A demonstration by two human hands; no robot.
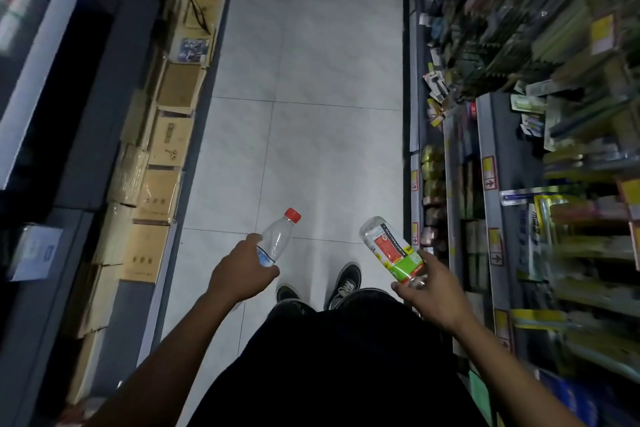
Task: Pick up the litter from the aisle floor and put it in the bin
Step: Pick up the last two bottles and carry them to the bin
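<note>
Both hands carry litter above the tiled aisle floor [311, 149]: the left hand [242, 276] grips the lower body of a clear red-capped water bottle [278, 239], cap pointing away, and the right hand [433, 298] holds a green-and-red-labelled bottle [391, 251] by its neck end, base tilted up and forward. Pickup looks finished; carrying to the bin seems the step in hand. No bin is in view, so the next move calls for finding it beyond the cardboard boxes [162, 191] and stocked shelves [519, 184].

Above the shoes [341, 284], the left hand [242, 274] grips a red-capped bottle [278, 237]; the right hand [429, 291] grips a green-labelled bottle [393, 251].
</note>
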